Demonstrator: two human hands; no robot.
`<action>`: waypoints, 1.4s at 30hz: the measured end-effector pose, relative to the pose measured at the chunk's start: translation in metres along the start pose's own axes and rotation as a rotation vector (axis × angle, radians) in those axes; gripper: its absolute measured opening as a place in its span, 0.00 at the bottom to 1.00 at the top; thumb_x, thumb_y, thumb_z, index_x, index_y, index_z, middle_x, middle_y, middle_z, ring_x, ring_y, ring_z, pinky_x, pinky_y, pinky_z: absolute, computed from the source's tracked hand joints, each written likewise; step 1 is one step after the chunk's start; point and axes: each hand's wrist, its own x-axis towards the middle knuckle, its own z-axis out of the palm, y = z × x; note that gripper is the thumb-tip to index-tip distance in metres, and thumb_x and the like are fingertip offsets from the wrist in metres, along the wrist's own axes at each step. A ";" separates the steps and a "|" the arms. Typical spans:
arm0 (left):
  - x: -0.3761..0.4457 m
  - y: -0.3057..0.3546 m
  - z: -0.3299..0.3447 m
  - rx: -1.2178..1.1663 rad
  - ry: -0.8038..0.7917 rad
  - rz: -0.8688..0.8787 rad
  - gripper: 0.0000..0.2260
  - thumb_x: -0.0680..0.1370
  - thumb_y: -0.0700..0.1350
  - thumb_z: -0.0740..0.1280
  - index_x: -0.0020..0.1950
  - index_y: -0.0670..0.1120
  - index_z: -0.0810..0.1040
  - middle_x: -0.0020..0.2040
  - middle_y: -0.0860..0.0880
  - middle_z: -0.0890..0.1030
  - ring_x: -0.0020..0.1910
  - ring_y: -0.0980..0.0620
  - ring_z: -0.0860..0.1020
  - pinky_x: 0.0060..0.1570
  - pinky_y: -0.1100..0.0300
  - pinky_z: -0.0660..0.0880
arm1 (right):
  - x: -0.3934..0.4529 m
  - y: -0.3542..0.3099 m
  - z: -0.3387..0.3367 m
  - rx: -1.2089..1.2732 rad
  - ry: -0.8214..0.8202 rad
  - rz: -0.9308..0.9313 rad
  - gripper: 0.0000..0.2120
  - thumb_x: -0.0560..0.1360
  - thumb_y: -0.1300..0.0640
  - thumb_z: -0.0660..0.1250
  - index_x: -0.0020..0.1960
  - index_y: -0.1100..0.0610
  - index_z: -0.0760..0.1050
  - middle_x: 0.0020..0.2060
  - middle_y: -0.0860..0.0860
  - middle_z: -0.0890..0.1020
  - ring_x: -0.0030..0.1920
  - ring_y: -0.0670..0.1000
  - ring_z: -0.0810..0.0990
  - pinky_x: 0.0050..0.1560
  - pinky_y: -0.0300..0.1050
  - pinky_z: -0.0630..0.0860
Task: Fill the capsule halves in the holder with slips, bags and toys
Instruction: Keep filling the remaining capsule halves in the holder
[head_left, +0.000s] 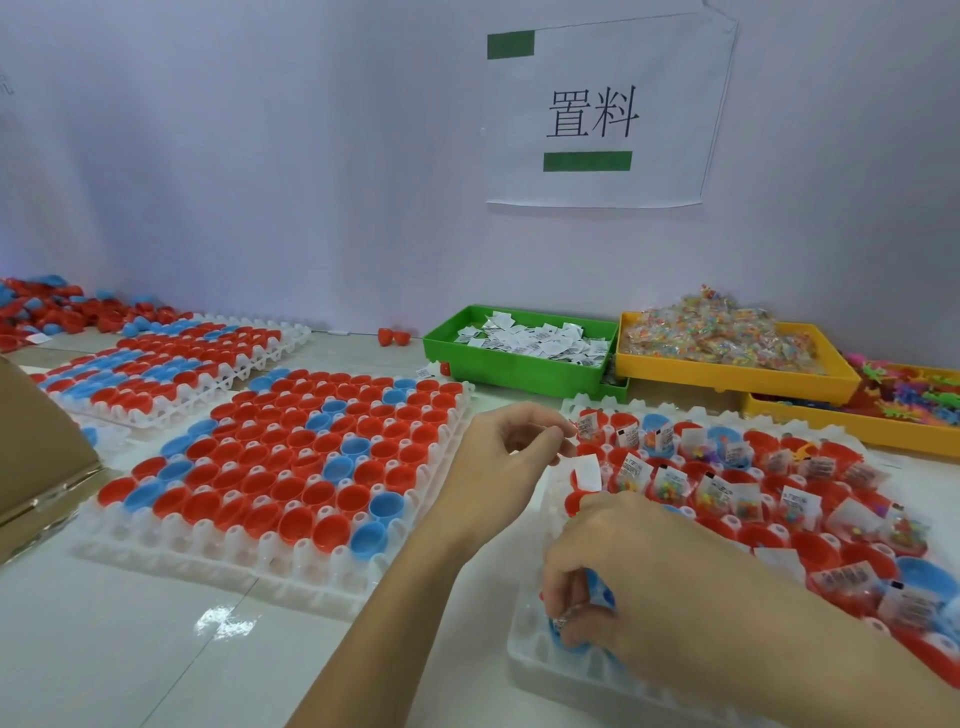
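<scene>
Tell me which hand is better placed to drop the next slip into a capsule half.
Probably the left hand: it pinches a white slip just above the holder's near-left cups. The right hand is busy lower down, fingers curled in a blue capsule half.

Two bare forearms reach into view from the lower edge, with no sleeves showing as far up as they can be seen. The left hand (506, 457) and the right hand (631, 571) wear no gloves. Nothing shows on either wrist.
</scene>
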 end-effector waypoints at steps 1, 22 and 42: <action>0.000 0.000 0.000 0.005 0.002 0.002 0.11 0.80 0.35 0.64 0.45 0.47 0.83 0.41 0.47 0.85 0.40 0.59 0.81 0.39 0.71 0.73 | -0.002 -0.002 -0.006 -0.039 -0.001 -0.017 0.03 0.74 0.49 0.72 0.48 0.44 0.81 0.42 0.39 0.77 0.47 0.44 0.77 0.42 0.35 0.72; -0.084 0.010 -0.031 0.467 -0.352 0.076 0.10 0.74 0.54 0.70 0.54 0.58 0.77 0.53 0.60 0.78 0.55 0.55 0.74 0.51 0.68 0.68 | -0.020 0.010 -0.011 -0.055 0.163 -0.077 0.04 0.74 0.40 0.68 0.46 0.37 0.77 0.41 0.31 0.74 0.52 0.33 0.69 0.44 0.34 0.70; -0.082 0.004 -0.033 0.522 -0.290 0.028 0.21 0.72 0.53 0.76 0.57 0.68 0.69 0.59 0.69 0.74 0.60 0.63 0.71 0.52 0.74 0.66 | -0.076 0.012 -0.068 0.129 0.637 0.016 0.14 0.67 0.36 0.62 0.38 0.41 0.82 0.32 0.37 0.81 0.33 0.37 0.76 0.36 0.24 0.69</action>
